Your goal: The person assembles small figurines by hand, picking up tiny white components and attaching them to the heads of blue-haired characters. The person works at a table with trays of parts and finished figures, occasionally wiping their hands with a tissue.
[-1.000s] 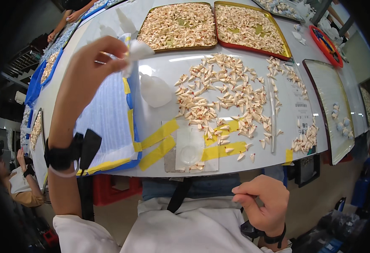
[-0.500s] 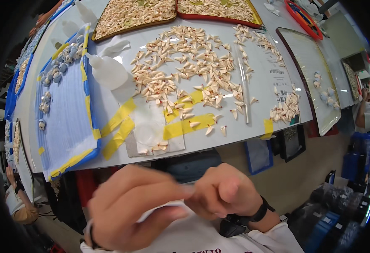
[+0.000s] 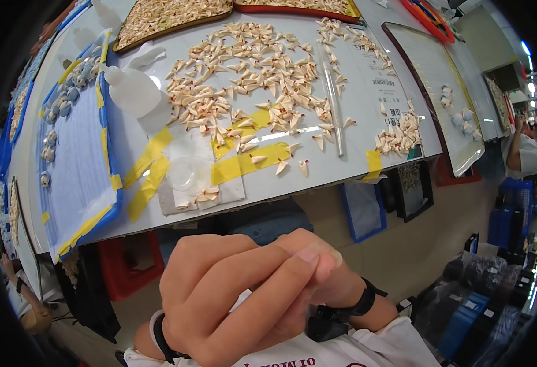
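Observation:
My left hand (image 3: 219, 290) and my right hand (image 3: 323, 269) meet in front of my chest, off the table's near edge. The left fingers stretch across to the right thumb and fingertips, all pinched closely together. Whatever may lie between them is hidden. Beyond the hands, many small cream cone-shaped pieces with red tips (image 3: 256, 73) are scattered over the table. A few more of these sit by a shallow clear round dish (image 3: 186, 174) on a taped white pad (image 3: 231, 191). Yellow tape strips (image 3: 250, 164) cross the pad and the tabletop.
At left lies a blue-rimmed tray (image 3: 75, 165) with small blue-white balls (image 3: 72, 92), beside a white squeeze bottle (image 3: 132, 92). A clear rod (image 3: 332, 104) lies among the pieces. Full trays (image 3: 170, 21) stand at the back; another tray (image 3: 427, 92) is at right. Crates (image 3: 365, 211) stand below.
My left hand has moved in against the right, and its blurred fingers are now still and pressed to the right fingertips. The whole view has shifted slightly, moving the table left and up.

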{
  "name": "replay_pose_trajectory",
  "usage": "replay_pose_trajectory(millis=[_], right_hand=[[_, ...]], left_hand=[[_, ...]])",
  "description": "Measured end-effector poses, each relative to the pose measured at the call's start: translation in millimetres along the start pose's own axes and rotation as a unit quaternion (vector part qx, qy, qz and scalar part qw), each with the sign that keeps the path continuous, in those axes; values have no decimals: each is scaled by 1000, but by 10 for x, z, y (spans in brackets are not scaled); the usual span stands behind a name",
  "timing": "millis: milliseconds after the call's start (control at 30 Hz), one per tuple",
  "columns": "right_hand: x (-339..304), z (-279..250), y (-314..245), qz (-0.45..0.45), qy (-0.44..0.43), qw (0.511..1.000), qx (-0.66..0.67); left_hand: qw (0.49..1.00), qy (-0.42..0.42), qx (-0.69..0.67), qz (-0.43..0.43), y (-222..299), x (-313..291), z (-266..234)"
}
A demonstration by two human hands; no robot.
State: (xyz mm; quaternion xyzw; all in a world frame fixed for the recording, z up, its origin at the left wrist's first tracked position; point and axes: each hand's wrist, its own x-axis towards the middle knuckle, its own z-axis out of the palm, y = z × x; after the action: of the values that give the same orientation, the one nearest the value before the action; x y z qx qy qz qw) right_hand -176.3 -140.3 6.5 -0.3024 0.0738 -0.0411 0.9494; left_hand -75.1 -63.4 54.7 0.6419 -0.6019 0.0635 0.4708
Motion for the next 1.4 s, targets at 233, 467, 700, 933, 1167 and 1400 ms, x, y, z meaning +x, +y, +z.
replay_pose_trajectory(millis=[233,467,700,933,1167,1400], right_hand=[[21,41,18,-49,17,999,2],[27,84,-6,-82,50,992,-85],[55,169,29,-56,114,989,-79],[101,180,77,-78,125,984,-97],[112,124,98,-113,102,978,-144],[95,116,64,-119,98,970,-186]], left_hand=[[998,-30,47,6,-39,-10,-71],[993,-67,96,21,-74,-26,-120],[989,-45,131,57,-166,-50,-62],[990,-42,124,48,-210,-78,-50],[991,-33,123,42,-236,-113,-14],[997,-41,66,11,-262,-154,-34]])
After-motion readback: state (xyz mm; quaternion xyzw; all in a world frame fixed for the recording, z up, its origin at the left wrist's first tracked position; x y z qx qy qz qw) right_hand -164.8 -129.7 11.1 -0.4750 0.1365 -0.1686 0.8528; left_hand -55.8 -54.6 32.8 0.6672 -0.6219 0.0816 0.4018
